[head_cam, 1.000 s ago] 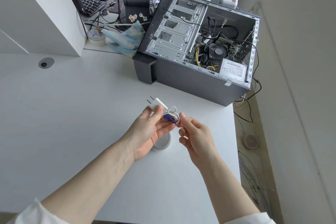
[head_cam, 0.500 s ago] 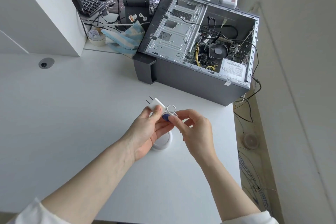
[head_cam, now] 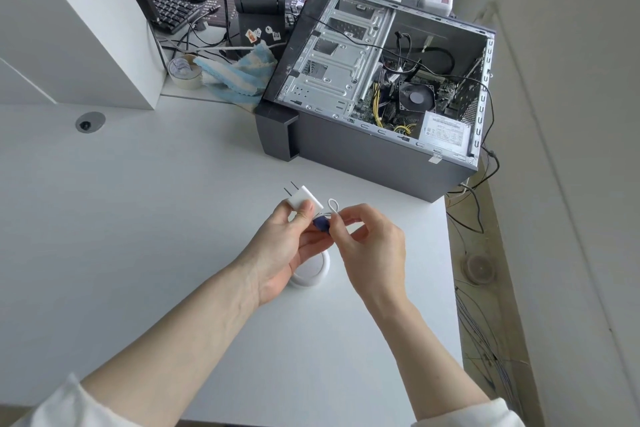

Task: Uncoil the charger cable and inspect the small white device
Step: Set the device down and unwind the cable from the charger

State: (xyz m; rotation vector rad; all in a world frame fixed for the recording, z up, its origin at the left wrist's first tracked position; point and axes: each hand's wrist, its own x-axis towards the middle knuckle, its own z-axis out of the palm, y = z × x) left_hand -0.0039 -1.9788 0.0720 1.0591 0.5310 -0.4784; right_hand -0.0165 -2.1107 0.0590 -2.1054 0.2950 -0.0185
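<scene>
White desk (head_cam: 121, 218), open black metal computer case (head_cam: 374, 149) lying at its far right. Left hand (head_cam: 284, 246) grips small white plastic charger plug (head_cam: 304, 201), prongs pointing away, above desk centre. Right hand (head_cam: 370, 250) pinches thin white coiled cable (head_cam: 333, 206) at dark blue tie (head_cam: 321, 224). Round white device (head_cam: 311, 274) on desk under left hand.

Left hand (head_cam: 284, 246) grips white charger (head_cam: 304, 199); right hand (head_cam: 370, 246) pinches coiled cable (head_cam: 333, 206) above white table (head_cam: 138, 236).
</scene>
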